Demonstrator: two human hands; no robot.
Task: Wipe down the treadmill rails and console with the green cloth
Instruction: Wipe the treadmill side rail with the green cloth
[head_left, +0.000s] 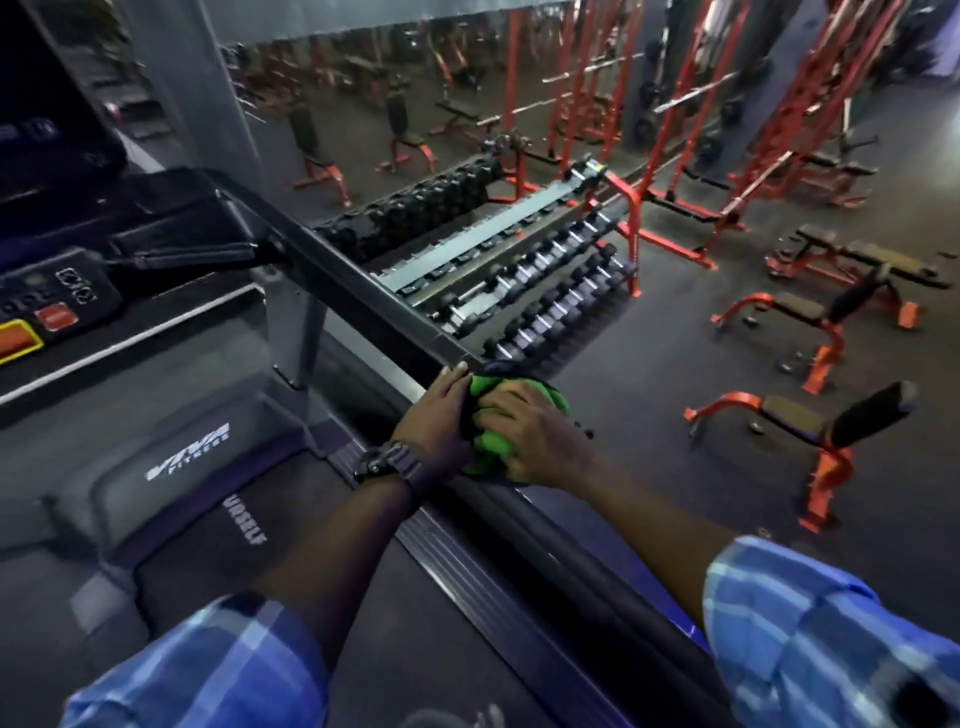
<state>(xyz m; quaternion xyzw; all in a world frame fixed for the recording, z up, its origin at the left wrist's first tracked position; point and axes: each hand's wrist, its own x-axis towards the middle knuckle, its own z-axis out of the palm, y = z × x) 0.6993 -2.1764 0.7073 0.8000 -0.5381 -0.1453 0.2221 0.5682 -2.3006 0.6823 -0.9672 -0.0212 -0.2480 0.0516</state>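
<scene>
The green cloth (491, 439) is bunched on the treadmill's right rail (363, 306), a dark bar that runs from the console down toward me. My right hand (535, 441) presses on top of the cloth and grips it. My left hand (439, 421), with a dark watch on its wrist, lies on the rail right beside the cloth, its fingers touching the cloth's left edge. The console (57, 291) sits at the far left, with an orange panel and a red button. Part of the cloth is hidden under my right palm.
The treadmill belt and motor cover (176, 467) lie below the rail on the left. A dumbbell rack (519, 270) stands just beyond the rail. Orange benches (810, 415) and red racks fill the floor to the right.
</scene>
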